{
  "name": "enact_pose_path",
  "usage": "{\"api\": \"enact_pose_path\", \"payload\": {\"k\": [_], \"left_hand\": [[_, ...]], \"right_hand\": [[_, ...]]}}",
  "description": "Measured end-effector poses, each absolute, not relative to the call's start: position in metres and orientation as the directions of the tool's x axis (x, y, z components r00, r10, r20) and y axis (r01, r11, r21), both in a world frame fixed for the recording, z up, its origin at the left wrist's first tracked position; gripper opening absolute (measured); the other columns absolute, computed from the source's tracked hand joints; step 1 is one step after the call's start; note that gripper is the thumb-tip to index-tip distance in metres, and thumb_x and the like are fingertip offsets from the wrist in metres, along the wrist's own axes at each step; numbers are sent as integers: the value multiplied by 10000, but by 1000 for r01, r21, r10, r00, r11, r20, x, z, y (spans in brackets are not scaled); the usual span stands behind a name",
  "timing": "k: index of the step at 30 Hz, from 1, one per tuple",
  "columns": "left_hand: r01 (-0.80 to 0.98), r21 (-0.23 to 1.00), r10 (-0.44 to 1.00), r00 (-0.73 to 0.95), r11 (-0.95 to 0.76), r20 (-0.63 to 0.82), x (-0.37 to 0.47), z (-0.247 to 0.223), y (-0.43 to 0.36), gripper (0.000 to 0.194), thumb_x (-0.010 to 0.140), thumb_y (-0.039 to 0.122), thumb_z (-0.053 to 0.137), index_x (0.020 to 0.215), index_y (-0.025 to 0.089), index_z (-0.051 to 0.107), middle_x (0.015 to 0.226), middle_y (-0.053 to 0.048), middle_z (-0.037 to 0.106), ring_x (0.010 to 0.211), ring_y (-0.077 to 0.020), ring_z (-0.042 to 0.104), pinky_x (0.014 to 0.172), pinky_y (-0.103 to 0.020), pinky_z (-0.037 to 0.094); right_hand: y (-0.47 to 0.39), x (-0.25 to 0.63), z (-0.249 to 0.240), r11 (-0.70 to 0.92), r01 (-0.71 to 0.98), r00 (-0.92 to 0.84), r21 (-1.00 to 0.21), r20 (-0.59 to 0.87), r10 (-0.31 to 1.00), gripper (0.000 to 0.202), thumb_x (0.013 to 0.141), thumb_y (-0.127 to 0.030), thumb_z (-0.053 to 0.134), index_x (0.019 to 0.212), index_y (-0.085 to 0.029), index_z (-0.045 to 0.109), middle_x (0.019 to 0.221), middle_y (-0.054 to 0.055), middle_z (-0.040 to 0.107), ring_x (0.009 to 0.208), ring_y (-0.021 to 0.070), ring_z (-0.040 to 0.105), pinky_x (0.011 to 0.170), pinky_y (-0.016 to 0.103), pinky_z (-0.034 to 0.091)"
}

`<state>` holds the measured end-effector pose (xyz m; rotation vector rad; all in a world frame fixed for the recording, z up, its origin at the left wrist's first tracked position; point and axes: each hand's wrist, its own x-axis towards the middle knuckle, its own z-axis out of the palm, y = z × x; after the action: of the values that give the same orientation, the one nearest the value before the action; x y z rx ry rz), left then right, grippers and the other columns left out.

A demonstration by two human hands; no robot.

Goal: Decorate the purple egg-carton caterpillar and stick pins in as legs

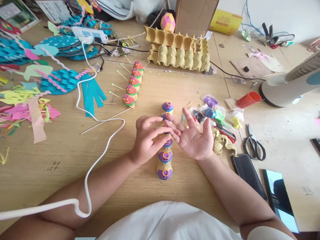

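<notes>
My right hand [192, 140] is turned palm up with its fingers spread. A tiny red bit of clay [177, 133] lies on its fingers. My left hand [150, 138] reaches across from the left, fingers bent and apart, its fingertips close to the right hand's fingers. I see nothing between its thumb and fingers. Below both hands stands a row of egg-carton cups [165, 156] covered in purple and blue clay, with orange rings on them. The hands hide its middle part. A second egg-carton row [131, 90], with red and green clay and smiling faces, stands farther back on the left.
Bagged clay [210, 113], a red utility knife [226, 133], scissors [253, 145] and phones [248, 173] lie to the right. Egg cartons [183, 58] stand at the back. A white cable [107, 145] crosses the left side, near a wooden stick [100, 124] and paper crafts [60, 81].
</notes>
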<state>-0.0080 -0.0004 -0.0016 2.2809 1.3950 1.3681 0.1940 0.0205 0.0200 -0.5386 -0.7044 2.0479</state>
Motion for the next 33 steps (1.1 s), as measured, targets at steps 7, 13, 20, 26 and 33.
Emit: {"api": "enact_pose_path", "payload": {"k": [7, 13, 20, 26, 33], "left_hand": [[659, 446, 733, 243, -606, 636, -8, -2, -2, 123, 883, 306, 765, 991, 355, 797, 1387, -46, 558, 1358, -280, 419, 1203, -529, 349], [636, 453, 718, 238, -624, 655, -9, 0, -2, 56, 902, 296, 745, 915, 327, 791, 1417, -37, 544, 1369, -265, 415, 1211, -526, 343], [587, 537, 717, 111, -605, 688, -11, -1, -2, 51, 894, 316, 755, 857, 324, 789, 1292, -47, 572, 1317, -258, 455, 1186, -531, 387], [612, 527, 728, 119, -590, 675, -13, -2, -4, 26, 843, 341, 807, 822, 348, 793, 1234, -46, 592, 1304, -265, 446, 1165, -523, 403], [617, 502, 719, 157, -607, 677, -12, -2, -4, 37, 888, 360, 759, 878, 352, 793, 1206, -48, 615, 1302, -263, 441, 1154, -500, 410]], "right_hand": [[12, 192, 21, -468, -449, -663, -761, -68, 746, 902, 839, -950, 244, 1589, -459, 341, 1594, 20, 515, 1499, 257, 444, 1196, 493, 379], [12, 191, 19, -301, -421, -643, -855, 47, 764, 805, 875, -896, 370, 1518, -422, 468, 1598, 30, 502, 1487, 272, 458, 1185, 488, 408], [16, 193, 10, -48, -198, -465, -979, 50, 884, 259, 890, -446, 776, 1053, -246, 800, 1109, 81, 740, 889, 172, 674, 726, 289, 571], [14, 187, 12, -145, -247, -472, -958, -12, 882, 192, 829, -385, 844, 846, -201, 793, 818, 32, 720, 620, 102, 568, 534, 234, 476], [14, 186, 13, -174, -270, -476, -947, -25, 879, 219, 823, -386, 852, 834, -187, 763, 722, -9, 667, 560, 70, 512, 534, 217, 468]]}}
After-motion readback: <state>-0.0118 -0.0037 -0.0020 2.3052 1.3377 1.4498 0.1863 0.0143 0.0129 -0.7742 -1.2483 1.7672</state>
